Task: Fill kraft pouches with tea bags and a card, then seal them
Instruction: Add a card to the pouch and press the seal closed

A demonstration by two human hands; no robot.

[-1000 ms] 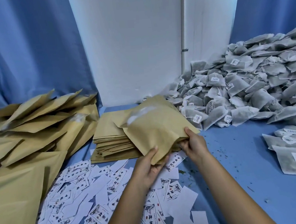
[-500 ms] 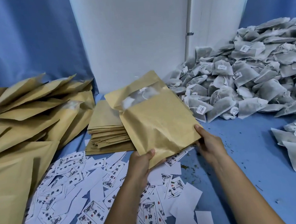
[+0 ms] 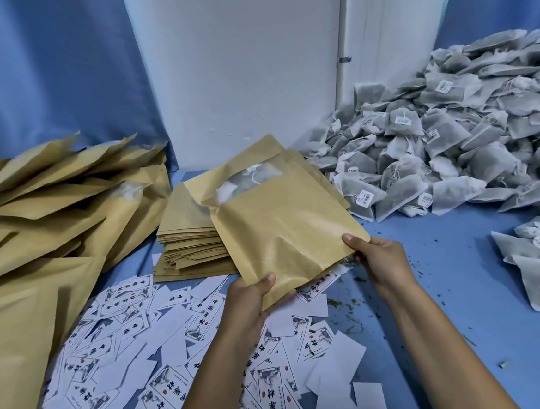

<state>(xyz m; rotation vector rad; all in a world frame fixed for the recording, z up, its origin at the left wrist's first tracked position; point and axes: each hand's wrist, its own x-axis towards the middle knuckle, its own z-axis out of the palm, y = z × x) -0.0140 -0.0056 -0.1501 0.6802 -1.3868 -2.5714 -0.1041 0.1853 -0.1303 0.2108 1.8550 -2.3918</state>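
My left hand (image 3: pixel 249 297) and right hand (image 3: pixel 374 257) pinch the kraft pouch's (image 3: pixel 284 226) near corners, its open mouth pointing away toward the tabletop's far edge.

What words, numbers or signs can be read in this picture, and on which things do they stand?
On the cards: large black Chinese characters, one looks like "杜"; the others and the small print are too blurred to read.
On the tea bag tags: a barcode and small print, too small to read.
On the kraft pouch, gripped by the left hand and the right hand: no print visible.
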